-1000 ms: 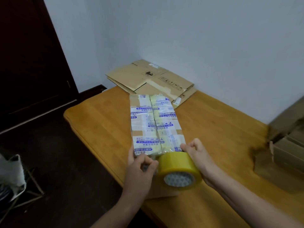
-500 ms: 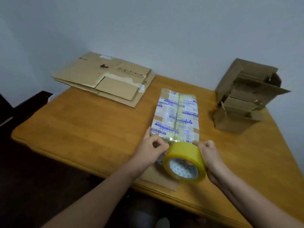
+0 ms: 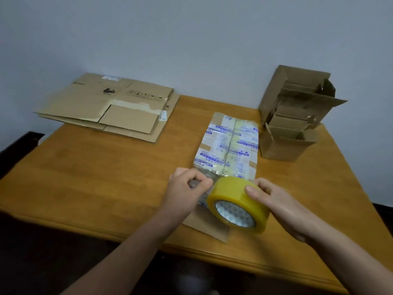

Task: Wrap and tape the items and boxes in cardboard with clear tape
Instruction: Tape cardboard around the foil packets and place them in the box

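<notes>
A long cardboard-wrapped bundle [image 3: 228, 145], covered in clear tape over blue-printed packs, lies on the wooden table [image 3: 106, 177]. At its near end my right hand [image 3: 274, 201] grips a yellowish roll of clear tape [image 3: 236, 201], tilted with its core facing me. My left hand [image 3: 187, 188] pinches the loose tape end against the bundle's near left corner. A flap of cardboard [image 3: 210, 227] sticks out under the roll toward the table's front edge.
Flattened cardboard boxes [image 3: 110, 107] lie stacked at the back left of the table. An open box with nested cardboard pieces [image 3: 295, 116] lies on its side at the back right, close to the bundle. A pale wall stands behind.
The camera view has swung right and settled, bringing the open box into view. Both hands stay at the bundle's near end with the roll; the roll has tipped slightly lower.
</notes>
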